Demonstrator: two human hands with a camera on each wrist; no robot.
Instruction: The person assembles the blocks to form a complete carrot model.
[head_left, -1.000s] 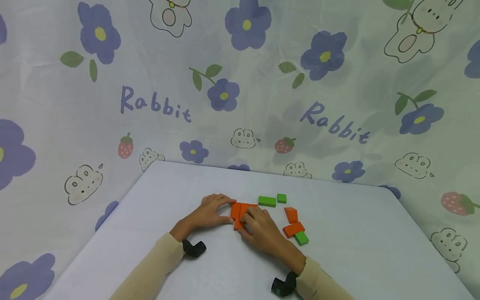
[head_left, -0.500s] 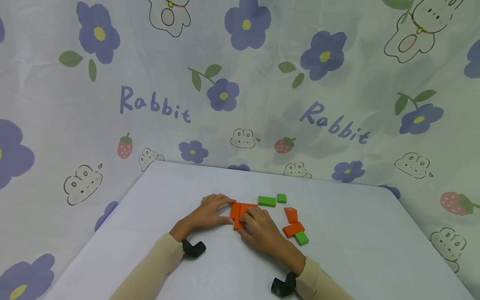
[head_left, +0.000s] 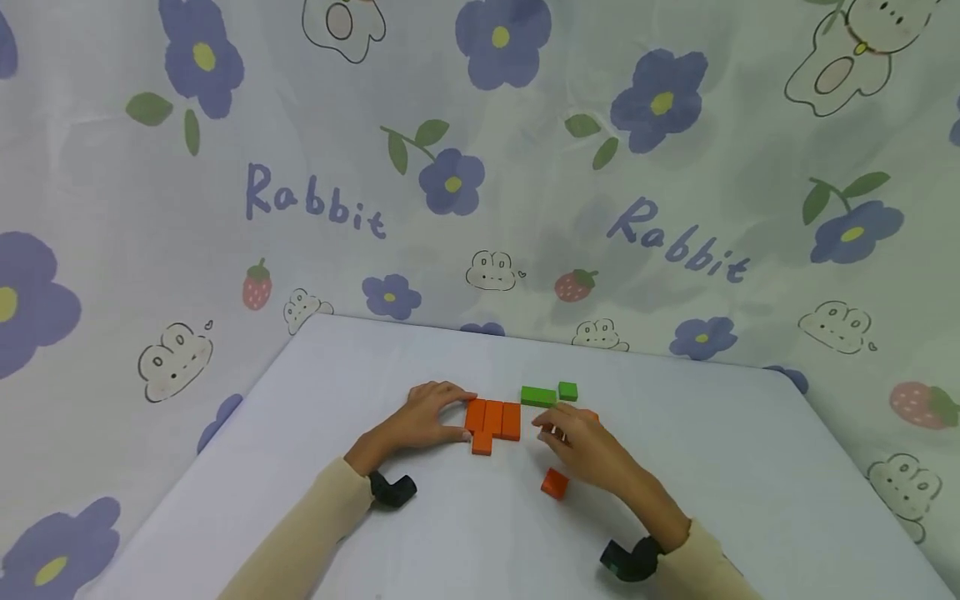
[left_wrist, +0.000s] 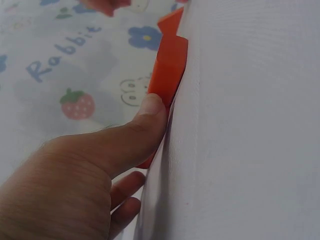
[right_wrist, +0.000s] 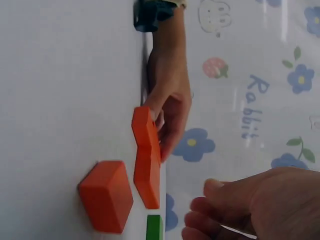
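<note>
Several flat orange blocks lie together on the white table, three side by side with a shorter end sticking out toward the near side. My left hand holds the left side of this group, index finger at the far corner and thumb at the near one. In the left wrist view the thumb presses against an orange block. My right hand hovers right of the group, fingers loosely bent with nothing between them. A separate orange block lies just below it, also seen as the wedge-like orange block.
Behind the group lie a long green block and a small green block. Part of another orange block peeks out behind the right hand, which hides other pieces. A rabbit-and-flower cloth hangs behind the table.
My right hand has left the orange group and moved right, over the loose blocks. The group's right side and an orange block near me now show. The left hand stays on the group.
</note>
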